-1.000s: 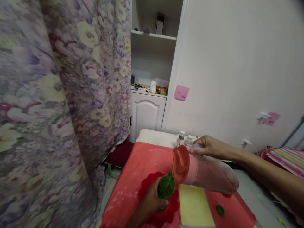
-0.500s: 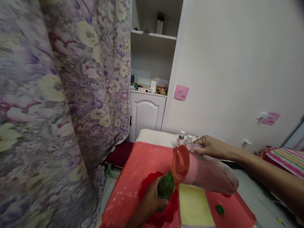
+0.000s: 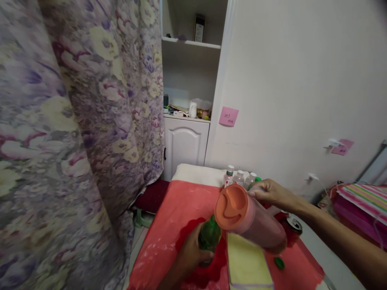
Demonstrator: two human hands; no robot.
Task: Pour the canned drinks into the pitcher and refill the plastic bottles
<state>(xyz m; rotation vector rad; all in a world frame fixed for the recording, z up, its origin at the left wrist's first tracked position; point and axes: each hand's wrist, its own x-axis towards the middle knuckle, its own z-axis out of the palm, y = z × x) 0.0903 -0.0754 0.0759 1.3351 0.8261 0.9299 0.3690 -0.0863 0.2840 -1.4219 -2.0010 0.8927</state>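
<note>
My left hand [image 3: 193, 251] is closed around a green bottle [image 3: 209, 237] over the red table cover [image 3: 169, 225]. In my right hand [image 3: 266, 192] is the handle of a clear pitcher [image 3: 260, 225] with an orange lid [image 3: 232, 206]. The pitcher lies tilted, its lid toward the left, close beside the mouth of the green bottle. Below the pitcher are a yellow pad [image 3: 249, 262] and a green cap [image 3: 279, 263]. Whether liquid passes between pitcher and bottle cannot be made out.
Small clear bottles [image 3: 238, 178] stand at the table's back edge. A red can [image 3: 292, 230] is behind the pitcher, at the right. A floral curtain [image 3: 105, 121] hangs at the left, and striped cloth [image 3: 367, 201] lies far right.
The pitcher's base has swung left and its lid has turned more toward me, uncovering the red can and more bottles. My left hand still holds the green bottle. The view has shifted slightly.
</note>
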